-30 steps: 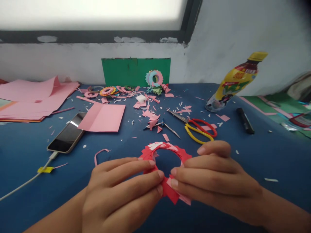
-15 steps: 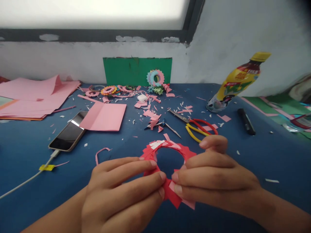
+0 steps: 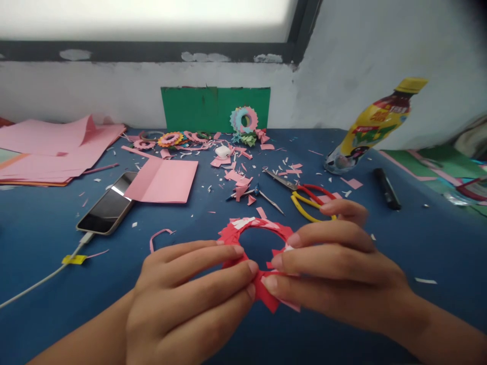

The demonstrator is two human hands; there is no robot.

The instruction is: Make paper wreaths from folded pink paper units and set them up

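A ring of folded red and pink paper (image 3: 229,235) is held above the blue table, its hole facing up toward me. My left hand (image 3: 198,299) pinches the left and near side of the ring between thumb and fingers. From the right, my right hand (image 3: 338,263) grips the ring's right side, its fingertips pressed on the folded pieces near the front. Pointed red and pink ends stick out below the fingers. Both thumbs are mostly hidden. Just beyond my right hand lie scissors (image 3: 296,192) with one red and one yellow handle, partly covered by the fingers.
A phone (image 3: 108,205) on a charging cable and a folded pink sheet (image 3: 171,181) lie left. Pink paper (image 3: 49,139) is stacked farther back. A compass (image 3: 257,190) sits among paper scraps. A yellow-capped bottle (image 3: 371,129) and a black marker (image 3: 386,188) stand and lie right.
My right hand has shifted slightly up, its fingers now farther over the ring's right side. The ring tilts a little, and its front points sit higher. My left hand keeps its hold.
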